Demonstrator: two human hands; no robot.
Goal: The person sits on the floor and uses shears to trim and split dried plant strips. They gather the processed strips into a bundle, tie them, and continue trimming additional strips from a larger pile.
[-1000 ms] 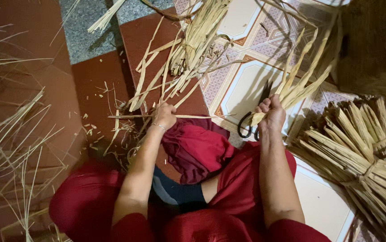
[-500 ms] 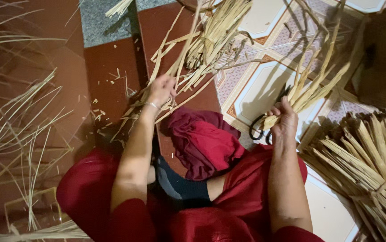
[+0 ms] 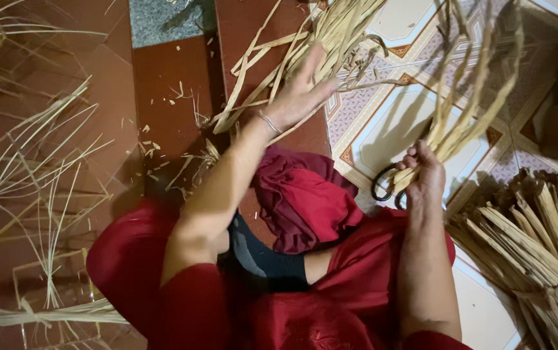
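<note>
My left hand reaches flat, fingers spread apart, over the loose straw pile on the floor, while my right hand stays clamped on a straw bunch beside black scissors.

Bare red floor on the left leaves room to pass; the straw pile ahead and tied bundle on the right block the way

The left hand lifts off the floor and stretches forward, fingers spread, to the loose straw pile; the right hand raises its straw bunch slightly higher.
</note>
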